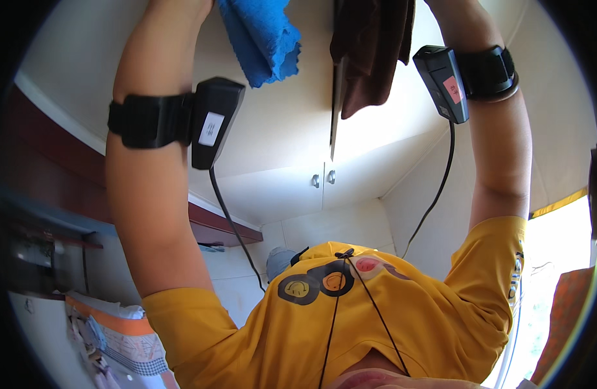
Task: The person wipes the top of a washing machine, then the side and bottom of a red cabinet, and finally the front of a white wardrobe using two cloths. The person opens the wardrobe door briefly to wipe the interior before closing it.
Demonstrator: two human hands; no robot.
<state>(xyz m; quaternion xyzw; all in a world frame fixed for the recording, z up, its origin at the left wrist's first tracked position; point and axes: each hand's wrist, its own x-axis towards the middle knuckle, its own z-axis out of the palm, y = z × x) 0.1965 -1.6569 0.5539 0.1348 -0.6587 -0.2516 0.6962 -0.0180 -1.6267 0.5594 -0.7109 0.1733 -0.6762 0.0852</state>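
Observation:
Both of my hands are out of view past the top edge; only the raised forearms show. A blue cloth [266, 46] with a zigzag-cut edge hangs down beside my left wrist. Whether my left hand grips it is hidden. Farther right, a dark brown cloth [369, 58] hangs in folds in front of a pale panel, between the two forearms. My right wrist is apart from the visible part of that cloth. Each forearm wears a black strap with a black box, one on the left [216, 121] and one on the right [441, 83].
Below the cloths are white cabinet doors [279, 187] with two small metal handles. A dark red ledge [225, 228] runs along the left. Bedding or fabric [138, 340] lies at lower left. A bright window [546, 262] stands at right. Black cables hang from the wrist boxes.

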